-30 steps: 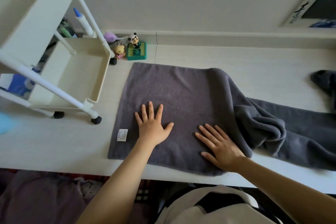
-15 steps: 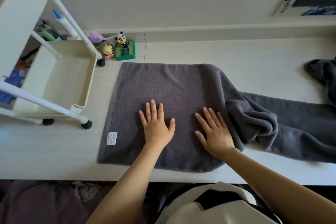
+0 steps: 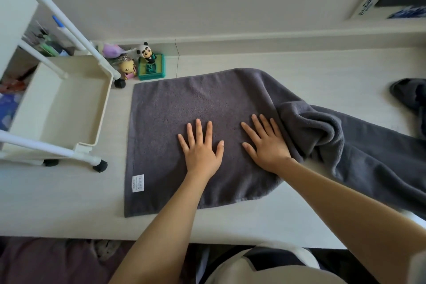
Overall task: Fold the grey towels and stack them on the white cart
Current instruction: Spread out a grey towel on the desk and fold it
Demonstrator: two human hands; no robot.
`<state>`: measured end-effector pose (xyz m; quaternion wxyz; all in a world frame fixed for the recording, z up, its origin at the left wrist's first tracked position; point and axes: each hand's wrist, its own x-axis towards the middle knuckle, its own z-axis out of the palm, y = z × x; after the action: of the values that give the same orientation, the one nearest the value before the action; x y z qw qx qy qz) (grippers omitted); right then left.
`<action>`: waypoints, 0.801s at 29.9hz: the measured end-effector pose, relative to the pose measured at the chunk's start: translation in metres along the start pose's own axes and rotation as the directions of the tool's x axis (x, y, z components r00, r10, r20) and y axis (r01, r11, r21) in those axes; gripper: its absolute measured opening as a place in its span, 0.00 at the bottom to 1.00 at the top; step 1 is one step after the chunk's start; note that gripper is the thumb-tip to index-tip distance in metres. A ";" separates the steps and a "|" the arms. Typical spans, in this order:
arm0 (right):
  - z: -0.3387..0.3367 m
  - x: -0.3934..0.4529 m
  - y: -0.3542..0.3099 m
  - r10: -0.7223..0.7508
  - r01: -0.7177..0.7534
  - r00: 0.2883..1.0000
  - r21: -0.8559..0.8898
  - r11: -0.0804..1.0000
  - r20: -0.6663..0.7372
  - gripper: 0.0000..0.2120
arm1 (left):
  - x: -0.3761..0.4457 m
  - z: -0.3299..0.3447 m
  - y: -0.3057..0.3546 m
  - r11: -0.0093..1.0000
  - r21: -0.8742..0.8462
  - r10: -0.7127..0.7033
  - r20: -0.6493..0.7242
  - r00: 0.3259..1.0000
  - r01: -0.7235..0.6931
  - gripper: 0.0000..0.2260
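From the head camera, both hands lie flat, fingers straight and spread, gripping nothing: the left hand (image 3: 200, 154) and right hand (image 3: 267, 145) press the smoothed half of the grey towel (image 3: 184, 108) on the white table (image 3: 57, 203). Just past the right fingertips (image 3: 260, 123) the towel's other half sits bunched (image 3: 315, 131); folded over as is, it would likely trap creases. The white cart (image 3: 60, 108) stands well left of the left fingers, its tray showing no towels, close enough that a swung fold might snag it.
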<state>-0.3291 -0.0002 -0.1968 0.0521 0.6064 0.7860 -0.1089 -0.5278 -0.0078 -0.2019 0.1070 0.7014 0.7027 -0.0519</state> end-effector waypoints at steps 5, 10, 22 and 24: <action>-0.017 -0.018 -0.018 -0.022 0.095 0.967 0.278 0.956 -0.254 0.27 | 0.001 -0.012 0.016 0.996 -0.089 0.002 -0.007 1.000 -0.003 0.29; -0.057 -0.027 0.040 0.145 0.004 0.830 0.265 0.964 -0.539 0.20 | 0.005 -0.023 0.090 0.967 -0.203 0.158 -0.010 0.987 -0.157 0.36; -0.055 -0.048 0.153 0.482 -0.379 0.869 0.779 0.499 0.114 0.23 | 0.005 0.004 0.127 0.965 -0.264 -0.040 -0.154 0.987 -0.002 0.32; -0.048 -0.048 0.159 0.451 -0.295 0.890 0.838 0.459 0.066 0.23 | 0.014 0.000 0.140 0.948 -0.313 -0.102 -0.114 0.988 0.062 0.35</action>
<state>-0.1604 0.0039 -0.1571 -0.2826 0.7214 0.4882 -0.4018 -0.3879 0.0071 -0.1945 0.1673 0.6482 0.7362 0.0996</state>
